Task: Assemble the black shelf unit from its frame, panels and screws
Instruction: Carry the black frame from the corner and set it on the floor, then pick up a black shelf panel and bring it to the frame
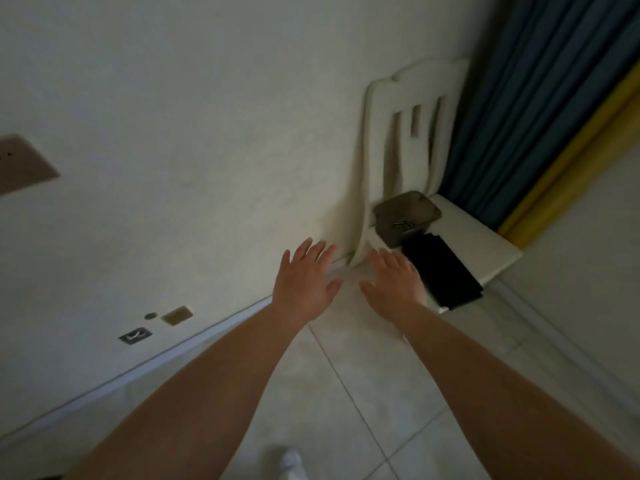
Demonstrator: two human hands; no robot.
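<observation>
- White plaster wall (173,98) is filling most of the view, with a blue curtain (540,98) hanging at its right end and pale floor tiles (363,393) spreading below.
- White chair (408,140) is standing in the corner, its back against the wall and its seat carrying everything relevant.
- Black panels (440,271), seemingly a flat stack, are lying along the seat's front edge and poking slightly past it.
- Smoky plastic box (407,218) is sitting at the back of the seat, just behind the panels; small metal bits inside are probably the screws, though they are too blurred to be sure.
- Left hand (304,282) is reaching forward with fingers straight and spread, holding nothing.
- Right hand (394,282) is doing likewise, fingers loose and empty, near the panels' left edge.
- No frame is showing anywhere, so assembly is apparently only starting: parts are being fetched.
- Next move is likely calling for both hands to slide under the stack's overhanging edge and lift it level, without knocking the box.
</observation>
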